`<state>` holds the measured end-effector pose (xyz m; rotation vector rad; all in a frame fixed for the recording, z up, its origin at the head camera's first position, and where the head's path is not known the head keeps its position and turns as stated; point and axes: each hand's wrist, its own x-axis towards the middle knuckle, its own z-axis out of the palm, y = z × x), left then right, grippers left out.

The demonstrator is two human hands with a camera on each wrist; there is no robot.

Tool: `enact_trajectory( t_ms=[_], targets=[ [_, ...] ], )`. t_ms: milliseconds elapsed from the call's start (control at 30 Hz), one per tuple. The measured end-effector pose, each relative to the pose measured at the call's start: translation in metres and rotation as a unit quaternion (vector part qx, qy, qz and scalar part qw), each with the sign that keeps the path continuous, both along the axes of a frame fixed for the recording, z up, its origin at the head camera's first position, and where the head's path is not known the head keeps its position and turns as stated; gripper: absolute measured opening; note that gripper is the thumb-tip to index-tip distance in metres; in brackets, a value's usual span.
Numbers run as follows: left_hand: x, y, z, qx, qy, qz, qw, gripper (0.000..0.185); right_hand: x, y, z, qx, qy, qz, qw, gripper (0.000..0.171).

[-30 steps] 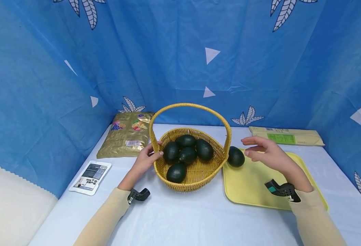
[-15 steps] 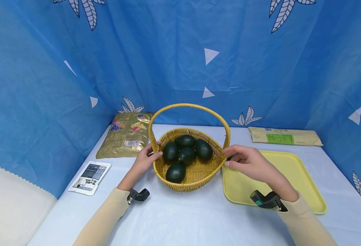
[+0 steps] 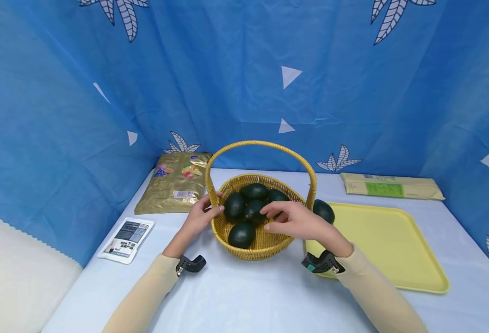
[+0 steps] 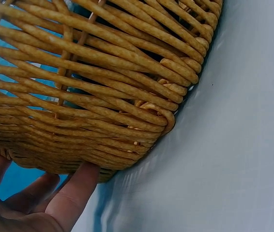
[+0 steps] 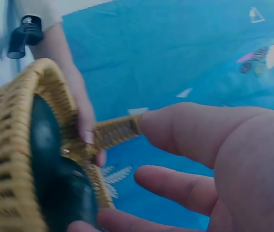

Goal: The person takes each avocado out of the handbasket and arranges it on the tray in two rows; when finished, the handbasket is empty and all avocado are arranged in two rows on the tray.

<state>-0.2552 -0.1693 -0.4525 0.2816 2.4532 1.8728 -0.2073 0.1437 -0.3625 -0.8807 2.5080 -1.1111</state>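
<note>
A yellow woven basket [image 3: 265,249] with a tall arched handle holds several dark green avocados [image 3: 241,235]. My left hand [image 3: 199,216] grips its left side by the handle's foot, and the left wrist view shows the thumb [image 4: 76,193] against the weave. Above the basket's right half hovers my right hand [image 3: 294,218], fingers loosely bent, partly covering an avocado. In the right wrist view its thumb and fingers [image 5: 175,188] are spread apart with nothing between them. Another avocado [image 3: 324,211] lies just right of the basket, at the yellow tray's [image 3: 381,245] left edge.
Behind the left hand lies a gold foil bag [image 3: 173,185]. A white packet [image 3: 126,240] is nearer on the left. A long pale package [image 3: 392,186] lies behind the tray. A blue curtain [image 3: 244,83] encloses the back and sides of the white table.
From above the tray, my right hand has moved left, past the avocado by the basket, to over the basket. That avocado stays beside the basket. My left hand keeps its hold.
</note>
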Motion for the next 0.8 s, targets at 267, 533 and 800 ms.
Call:
enact_trajectory(
  t_ms=[267, 533, 800],
  targets=[
    [0.0, 0.002, -0.002, 0.003, 0.004, -0.006, 1.0, 0.047, -0.011, -0.031, -0.018, 0.068, -0.024, 0.024, 0.997, 0.044],
    [-0.001, 0.0, 0.001, -0.002, 0.008, -0.007, 0.9999, 0.048, -0.014, -0.057, -0.026, 0.103, -0.037, 0.018, 0.994, 0.052],
    [0.0, 0.0, 0.0, -0.004, 0.003, -0.005, 1.0, 0.05, -0.013, -0.075, -0.035, 0.101, -0.018, 0.005, 0.995, 0.051]
  ],
)
